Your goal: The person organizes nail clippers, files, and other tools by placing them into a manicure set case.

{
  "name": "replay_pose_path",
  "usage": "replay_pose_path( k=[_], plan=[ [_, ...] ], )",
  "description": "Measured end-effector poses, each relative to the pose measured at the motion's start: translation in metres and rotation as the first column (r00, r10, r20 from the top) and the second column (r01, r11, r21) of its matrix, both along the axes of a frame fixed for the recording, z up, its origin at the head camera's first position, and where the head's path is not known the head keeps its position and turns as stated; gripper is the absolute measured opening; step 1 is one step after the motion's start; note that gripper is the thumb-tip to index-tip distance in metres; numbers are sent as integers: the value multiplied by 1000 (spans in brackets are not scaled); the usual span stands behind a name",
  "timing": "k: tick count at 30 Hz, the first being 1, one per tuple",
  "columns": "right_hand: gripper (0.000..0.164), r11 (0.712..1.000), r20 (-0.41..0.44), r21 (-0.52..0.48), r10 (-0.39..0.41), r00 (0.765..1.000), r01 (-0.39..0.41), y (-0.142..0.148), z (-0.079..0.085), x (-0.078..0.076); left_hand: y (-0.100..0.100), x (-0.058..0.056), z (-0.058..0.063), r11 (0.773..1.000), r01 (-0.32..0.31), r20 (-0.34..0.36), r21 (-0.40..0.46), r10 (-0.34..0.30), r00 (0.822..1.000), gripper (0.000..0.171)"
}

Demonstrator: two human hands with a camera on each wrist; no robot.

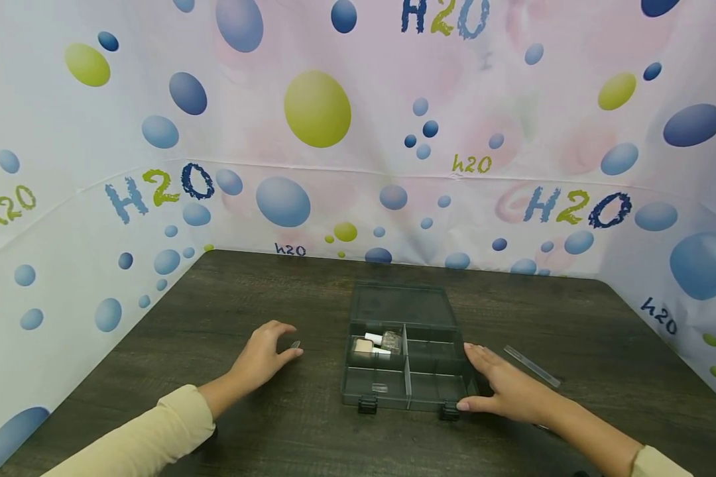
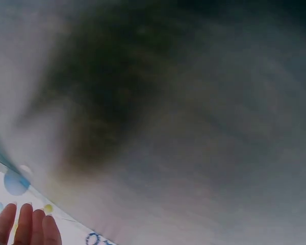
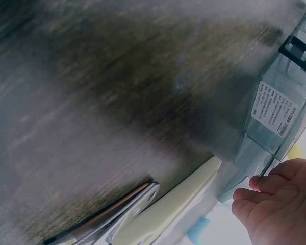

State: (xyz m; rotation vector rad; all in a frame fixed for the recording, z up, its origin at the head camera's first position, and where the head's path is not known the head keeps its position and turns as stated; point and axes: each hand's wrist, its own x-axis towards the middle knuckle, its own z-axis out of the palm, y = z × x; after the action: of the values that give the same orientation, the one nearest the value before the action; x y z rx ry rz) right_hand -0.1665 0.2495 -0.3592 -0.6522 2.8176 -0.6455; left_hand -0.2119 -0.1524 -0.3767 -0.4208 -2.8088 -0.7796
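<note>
A dark see-through divided box (image 1: 435, 387) lies with its lid (image 1: 402, 306) folded back. My right hand (image 1: 507, 387) holds its right side, thumb at the front corner by a latch (image 1: 449, 411) and fingers along the side wall. In the back left compartment lie two small bottles with white caps, one beige (image 1: 362, 346) and one glittery (image 1: 391, 341). A small clear piece (image 1: 380, 388) rests in the front left compartment. Left of the box, my left hand (image 1: 259, 358) has thumb and fingers spread beside a small clear object (image 1: 296, 344) on the table.
A clear flat strip (image 1: 532, 366) lies right of the box. Under the right forearm, the right wrist view shows a long pale yellow object (image 3: 168, 204) beside a metal tool (image 3: 117, 209). The dark wood table (image 1: 274, 285) meets a printed backdrop at the back and sides.
</note>
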Motion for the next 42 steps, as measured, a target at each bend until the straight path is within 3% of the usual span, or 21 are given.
replay_pose_path(
  k=[13, 27, 42],
  plan=[
    [104, 1000, -15, 9, 12, 1000, -12, 0, 2, 0, -5, -2, -7, 1000, -22, 77, -14, 23, 997, 32],
    [105, 1000, -5, 6, 5, 1000, -5, -1, 3, 0, 6, -6, -7, 994, -111, 90, 5, 110, 990, 14],
    [104, 1000, -13, 7, 11, 1000, -11, 0, 2, 0, 8, -9, -8, 994, -112, 75, 7, 111, 991, 4]
  ],
)
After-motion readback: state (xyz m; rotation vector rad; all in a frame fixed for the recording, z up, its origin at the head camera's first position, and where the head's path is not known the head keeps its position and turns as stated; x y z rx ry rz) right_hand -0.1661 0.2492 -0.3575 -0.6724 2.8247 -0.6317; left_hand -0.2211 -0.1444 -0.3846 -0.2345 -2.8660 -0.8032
